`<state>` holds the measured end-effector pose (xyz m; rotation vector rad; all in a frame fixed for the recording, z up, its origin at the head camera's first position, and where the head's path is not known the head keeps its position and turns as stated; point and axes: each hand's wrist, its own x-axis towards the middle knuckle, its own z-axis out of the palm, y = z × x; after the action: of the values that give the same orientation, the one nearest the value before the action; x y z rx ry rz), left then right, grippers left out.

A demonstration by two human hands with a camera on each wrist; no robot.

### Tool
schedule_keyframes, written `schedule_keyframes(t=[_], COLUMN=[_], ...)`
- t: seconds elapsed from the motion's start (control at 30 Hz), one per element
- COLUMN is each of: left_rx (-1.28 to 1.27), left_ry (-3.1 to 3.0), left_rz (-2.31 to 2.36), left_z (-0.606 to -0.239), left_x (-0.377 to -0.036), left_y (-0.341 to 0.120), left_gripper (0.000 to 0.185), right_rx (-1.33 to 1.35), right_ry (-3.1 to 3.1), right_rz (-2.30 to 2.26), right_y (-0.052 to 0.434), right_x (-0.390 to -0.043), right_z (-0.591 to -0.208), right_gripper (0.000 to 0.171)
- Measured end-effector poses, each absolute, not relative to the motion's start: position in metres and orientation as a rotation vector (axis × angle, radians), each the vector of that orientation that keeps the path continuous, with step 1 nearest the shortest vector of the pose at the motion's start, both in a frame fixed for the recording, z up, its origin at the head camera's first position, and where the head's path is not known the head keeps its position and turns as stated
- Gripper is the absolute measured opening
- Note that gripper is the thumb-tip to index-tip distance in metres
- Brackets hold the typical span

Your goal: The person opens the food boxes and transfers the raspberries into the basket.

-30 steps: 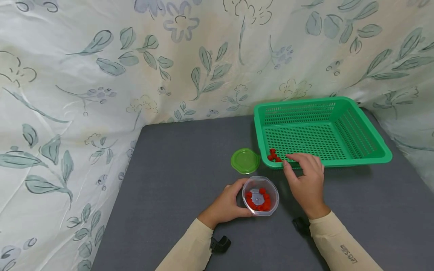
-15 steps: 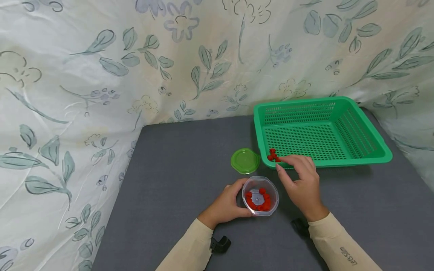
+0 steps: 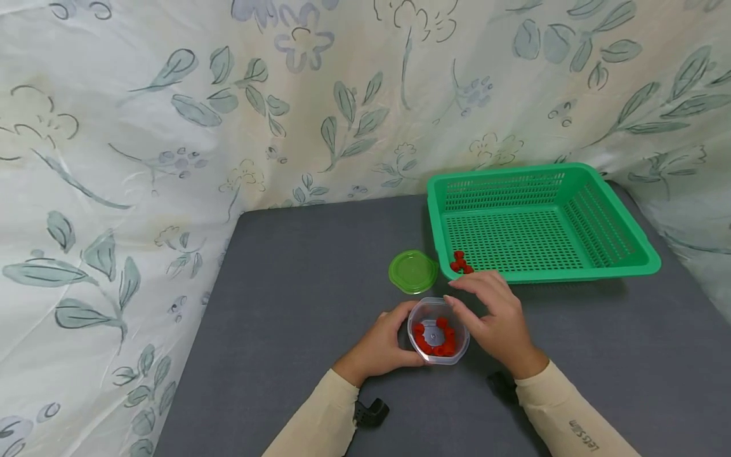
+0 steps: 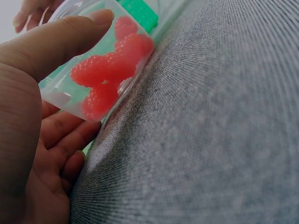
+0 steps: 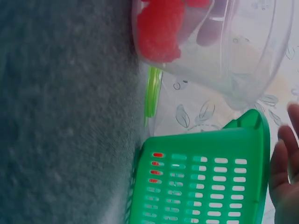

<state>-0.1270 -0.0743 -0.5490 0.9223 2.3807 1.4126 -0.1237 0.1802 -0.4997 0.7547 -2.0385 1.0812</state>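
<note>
My left hand (image 3: 389, 343) grips a small clear plastic container (image 3: 415, 311) by its left side, thumb and fingers around its wall. Red raspberries (image 3: 443, 346) lie in the container; the left wrist view shows them (image 4: 107, 67) through the clear side. My right hand (image 3: 495, 320) hovers at the container's right rim, thumb and index finger apart with nothing visible between them. Behind it, several more raspberries (image 3: 459, 261) sit in the near left corner of a green basket (image 3: 577, 275). In the right wrist view, my right fingers (image 5: 282, 161) show beside the basket's rim.
A round green lid (image 3: 412, 271) lies on the grey tabletop (image 3: 297, 304), left of the basket and behind the container. Floral cloth (image 3: 320, 114) hangs behind the table and along its left side.
My right hand has moved left and nearer, from the basket's front corner to the container's rim. My left hand and the container have stayed put, and the raspberries look unchanged.
</note>
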Motion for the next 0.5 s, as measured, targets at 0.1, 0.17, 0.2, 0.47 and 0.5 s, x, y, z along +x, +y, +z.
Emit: schedule_keyframes(t=[0.1,0.17,0.2,0.47,0.5], left_rx=[0.93,0.926,0.928,0.948,0.952], left_ry=[2.376,2.37,2.369,2.369,2.37], left_rz=[1.413,1.413,1.413,1.422,1.424], left_z=[-0.5494,-0.5493,-0.5492,-0.5491,-0.5492], left_x=[-0.1275,-0.1277,-0.1277,-0.1277,-0.1278], left_y=[-0.0749,-0.0752,-0.0754,-0.0754,-0.0754], left_gripper=[0.092,0.093,0.092,0.091,0.091], right_rx=[0.841,0.882,0.896,0.938,0.941], right_ry=[-2.073,-2.109,-2.127,-2.287,-2.306], right_rz=[1.078,1.064,1.06,1.081,1.069], right_y=[0.177,0.1753,0.1744,0.1712,0.1705], right_x=[-0.1237,-0.1237,-0.1233,-0.1185,-0.1184], right_z=[-0.5024,-0.5043,-0.505,-0.5072,-0.5073], right_gripper=[0.044,0.044,0.044,0.018,0.021])
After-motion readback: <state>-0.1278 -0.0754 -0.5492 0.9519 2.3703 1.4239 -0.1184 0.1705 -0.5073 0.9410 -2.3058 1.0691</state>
